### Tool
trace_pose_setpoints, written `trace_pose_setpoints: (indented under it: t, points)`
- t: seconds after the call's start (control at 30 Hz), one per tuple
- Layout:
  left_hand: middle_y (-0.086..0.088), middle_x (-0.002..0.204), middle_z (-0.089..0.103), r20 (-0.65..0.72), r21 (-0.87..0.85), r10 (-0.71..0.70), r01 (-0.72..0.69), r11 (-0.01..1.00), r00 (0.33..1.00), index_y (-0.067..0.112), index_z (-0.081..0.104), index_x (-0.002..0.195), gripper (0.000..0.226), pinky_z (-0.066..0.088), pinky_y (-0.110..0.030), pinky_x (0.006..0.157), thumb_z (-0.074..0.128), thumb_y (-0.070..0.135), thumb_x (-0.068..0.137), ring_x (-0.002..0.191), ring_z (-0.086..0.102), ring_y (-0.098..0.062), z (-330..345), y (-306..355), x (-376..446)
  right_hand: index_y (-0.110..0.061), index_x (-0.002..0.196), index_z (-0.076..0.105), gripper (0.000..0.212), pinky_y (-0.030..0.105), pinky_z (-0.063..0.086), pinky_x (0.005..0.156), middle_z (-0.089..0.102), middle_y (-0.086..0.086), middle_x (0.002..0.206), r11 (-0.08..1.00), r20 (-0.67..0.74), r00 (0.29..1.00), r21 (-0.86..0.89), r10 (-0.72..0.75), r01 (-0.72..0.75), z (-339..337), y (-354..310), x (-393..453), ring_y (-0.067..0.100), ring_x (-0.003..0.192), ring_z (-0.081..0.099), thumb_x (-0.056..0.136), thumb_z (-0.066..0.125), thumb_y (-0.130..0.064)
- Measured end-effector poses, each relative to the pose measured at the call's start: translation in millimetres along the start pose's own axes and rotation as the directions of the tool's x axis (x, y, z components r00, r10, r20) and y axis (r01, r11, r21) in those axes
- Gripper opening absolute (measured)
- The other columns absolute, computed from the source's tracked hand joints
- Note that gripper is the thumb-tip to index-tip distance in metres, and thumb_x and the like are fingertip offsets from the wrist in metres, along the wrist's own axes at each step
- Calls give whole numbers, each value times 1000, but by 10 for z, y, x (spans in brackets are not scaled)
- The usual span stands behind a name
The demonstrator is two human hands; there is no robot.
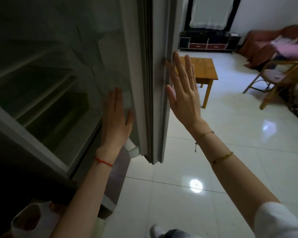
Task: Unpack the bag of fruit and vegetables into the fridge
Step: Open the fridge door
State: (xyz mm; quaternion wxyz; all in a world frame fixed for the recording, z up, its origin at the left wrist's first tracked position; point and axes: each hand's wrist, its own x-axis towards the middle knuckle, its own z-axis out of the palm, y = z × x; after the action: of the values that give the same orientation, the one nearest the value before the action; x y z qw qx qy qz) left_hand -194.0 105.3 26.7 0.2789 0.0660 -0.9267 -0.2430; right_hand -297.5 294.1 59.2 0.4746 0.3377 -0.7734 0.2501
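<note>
Both hands lie flat on the open fridge door (150, 83), one on each face of it.

The left hand (114, 117) rests with straight fingers against the door's inner side, beside the dim shelves of the fridge (41, 86). The right hand (184, 90) has its fingers spread and straight, fingertips touching the door's outer edge; neither hand grasps anything. The white plastic bag (33, 220) sits on the floor at lower left, near the fridge's base, below the left forearm. A wooden table (206, 73) stands beyond on the white tiled floor (213, 152).
</note>
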Motion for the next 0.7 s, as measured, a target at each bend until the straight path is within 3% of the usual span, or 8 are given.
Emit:
trace_pose_setpoints:
  t: [0.17, 0.4, 0.7]
  points:
    - [-12, 162, 21, 30, -3, 105, -105, 994, 994, 8, 19, 154, 67, 19, -49, 122, 52, 20, 97, 151, 12, -28, 259, 124, 167, 5, 145, 37, 48, 56, 19, 119, 31, 29, 152, 993, 13, 993, 10, 120, -120, 13, 260, -22, 46, 144, 19, 99, 48, -1]
    - [-17, 158, 27, 7, -17, 209, -208, 978, 978, 3, 24, 152, 67, 19, -50, 121, 56, 12, 94, 149, 19, -32, 599, 357, 421, 4, 147, 31, 49, 49, 13, 123, 26, 26, 155, 978, 0, 978, 36, 206, -206, 114, 719, 44, 35, 149, 11, 101, 46, -8]
    - [-17, 155, 34, -43, 93, 258, -254, 963, 965, 2, 27, 151, 66, 20, -48, 122, 56, 10, 92, 147, 28, -30, 1122, 666, 805, 8, 146, 30, 49, 54, 15, 121, 24, 29, 155, 973, -22, 982, 140, 190, -185, 347, 1486, 201, 43, 147, 15, 101, 44, -4]
